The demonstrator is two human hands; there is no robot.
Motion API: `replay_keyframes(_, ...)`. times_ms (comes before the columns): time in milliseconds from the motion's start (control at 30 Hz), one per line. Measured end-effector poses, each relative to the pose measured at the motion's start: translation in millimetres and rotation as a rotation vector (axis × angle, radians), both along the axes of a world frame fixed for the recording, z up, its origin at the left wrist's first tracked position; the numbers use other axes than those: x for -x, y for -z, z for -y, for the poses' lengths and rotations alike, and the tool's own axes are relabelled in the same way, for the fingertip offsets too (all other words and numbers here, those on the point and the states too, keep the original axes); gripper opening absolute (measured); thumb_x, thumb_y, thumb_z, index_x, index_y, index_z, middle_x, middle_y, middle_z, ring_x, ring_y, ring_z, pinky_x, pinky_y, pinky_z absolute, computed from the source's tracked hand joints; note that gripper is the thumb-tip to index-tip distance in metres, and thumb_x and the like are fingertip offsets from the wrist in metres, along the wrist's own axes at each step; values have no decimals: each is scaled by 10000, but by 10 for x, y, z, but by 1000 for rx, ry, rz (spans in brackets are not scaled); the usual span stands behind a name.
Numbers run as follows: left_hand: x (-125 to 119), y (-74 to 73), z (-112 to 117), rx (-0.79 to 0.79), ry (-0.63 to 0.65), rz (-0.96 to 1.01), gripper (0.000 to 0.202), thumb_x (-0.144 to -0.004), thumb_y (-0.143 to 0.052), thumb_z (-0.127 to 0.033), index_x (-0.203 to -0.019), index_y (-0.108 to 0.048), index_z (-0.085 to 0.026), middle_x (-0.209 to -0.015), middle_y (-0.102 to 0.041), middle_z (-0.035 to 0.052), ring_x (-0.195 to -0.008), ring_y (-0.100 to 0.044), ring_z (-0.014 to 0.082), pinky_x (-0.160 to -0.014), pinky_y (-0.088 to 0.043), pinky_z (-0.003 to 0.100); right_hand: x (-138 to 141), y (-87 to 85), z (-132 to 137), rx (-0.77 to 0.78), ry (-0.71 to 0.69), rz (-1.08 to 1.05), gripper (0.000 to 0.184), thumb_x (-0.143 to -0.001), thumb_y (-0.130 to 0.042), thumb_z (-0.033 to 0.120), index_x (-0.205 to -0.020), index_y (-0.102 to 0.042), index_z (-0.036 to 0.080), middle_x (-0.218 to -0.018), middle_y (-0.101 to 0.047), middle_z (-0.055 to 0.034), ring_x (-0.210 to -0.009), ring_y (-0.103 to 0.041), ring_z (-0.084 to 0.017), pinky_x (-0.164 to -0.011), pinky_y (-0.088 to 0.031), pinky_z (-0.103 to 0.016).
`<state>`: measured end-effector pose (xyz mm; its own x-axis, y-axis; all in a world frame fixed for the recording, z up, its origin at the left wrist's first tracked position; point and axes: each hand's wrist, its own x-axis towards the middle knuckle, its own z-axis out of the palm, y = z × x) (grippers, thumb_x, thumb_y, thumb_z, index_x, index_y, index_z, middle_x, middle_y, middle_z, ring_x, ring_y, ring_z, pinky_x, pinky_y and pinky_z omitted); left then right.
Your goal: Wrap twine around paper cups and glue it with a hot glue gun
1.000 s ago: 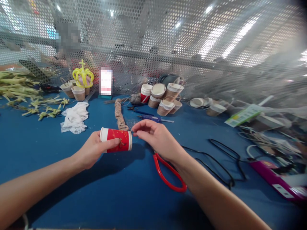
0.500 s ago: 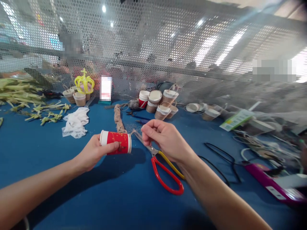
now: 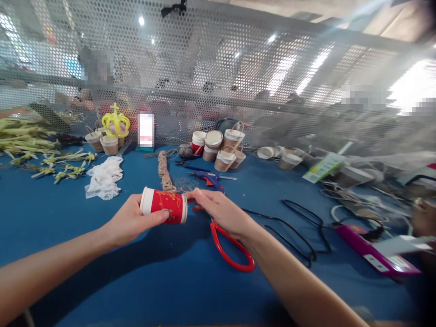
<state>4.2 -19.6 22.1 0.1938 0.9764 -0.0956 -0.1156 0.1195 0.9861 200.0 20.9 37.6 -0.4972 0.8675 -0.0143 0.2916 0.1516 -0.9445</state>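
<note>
My left hand [image 3: 131,220] is closed around a red paper cup [image 3: 172,206] with gold print and a white band, holding it on its side above the table. The thumb lies along the front of the cup. My right hand [image 3: 218,211] is at the cup's right end, fingertips bunched by the edge; whatever they pinch is too small to make out. Under that hand lie scissors [image 3: 231,259], one red handle showing and the rest mostly covered. A bundle of brown twine [image 3: 164,170] rests just behind the cup.
Behind the hands lie a blue glue gun [image 3: 209,178] and several twine-wrapped cups [image 3: 225,160]. A crumpled white cloth [image 3: 104,177] and plant strips [image 3: 25,141] are on the left. To the right are a black cable [image 3: 299,227] and a purple power strip [image 3: 361,250]. A perforated metal screen [image 3: 190,81] stands behind.
My right hand has moved left and down, from beside the cup to its right end. The glue gun now shows more fully. My left hand still holds the cup.
</note>
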Motion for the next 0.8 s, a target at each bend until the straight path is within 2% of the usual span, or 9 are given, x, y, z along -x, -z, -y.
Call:
replay_keyframes(67,-11,10,16,-1,17,-37,83,-609,-712,-179,-686,-697,-154,-612,-684,0,-501,-548,99,-510,-425,174,34,62,0,48,-6,-110,398,-820,-431,472,-974,-638,169,-1035,-638,-66,-994,-551,-177,-884,-394,-349)
replay_keyframes(133,-26,38,28,-2,41,-62,65,-607,-711,-179,-666,-696,-156,-553,-655,-16,-451,-502,83,-461,-391,164,58,109,1,138,10,-217,384,-786,-491,475,-954,-643,164,-1020,-645,-68,-953,-574,-175,-875,-406,-348)
replay_keyframes(267,-49,122,32,18,111,-86,85,-613,-705,-189,-696,-708,-166,-602,-668,-6,-485,-508,88,-503,-413,170,55,148,6,317,38,-354,317,-726,-590,434,-861,-664,157,-939,-668,-63,-833,-607,-154,-800,-448,-320)
replay_keyframes(400,-42,191,34,53,159,-104,89,-625,-699,-204,-704,-709,-163,-610,-666,-1,-502,-508,87,-520,-417,165,36,162,21,323,66,-364,221,-670,-670,327,-818,-669,163,-1006,-646,-58,-916,-575,-139,-833,-421,-283)
replay_keyframes(467,-36,209,47,68,173,-114,87,-627,-698,-205,-704,-709,-163,-596,-659,-5,-495,-500,84,-513,-411,159,36,179,29,337,76,-343,193,-660,-679,294,-799,-664,160,-999,-643,-55,-883,-580,-128,-813,-425,-276)
replay_keyframes(600,-33,222,82,72,173,-131,89,-617,-702,-202,-693,-710,-156,-573,-648,-1,-477,-489,91,-494,-405,169,41,231,35,339,90,-312,154,-656,-676,273,-751,-648,155,-905,-647,-34,-768,-581,-103,-744,-435,-264)
replay_keyframes(800,-24,226,99,59,147,-149,48,-599,-707,-173,-645,-698,-164,-534,-623,-14,-449,-464,84,-462,-393,164,34,279,19,305,115,-277,152,-662,-663,287,-726,-624,155,-795,-641,-13,-733,-567,-101,-738,-422,-268)
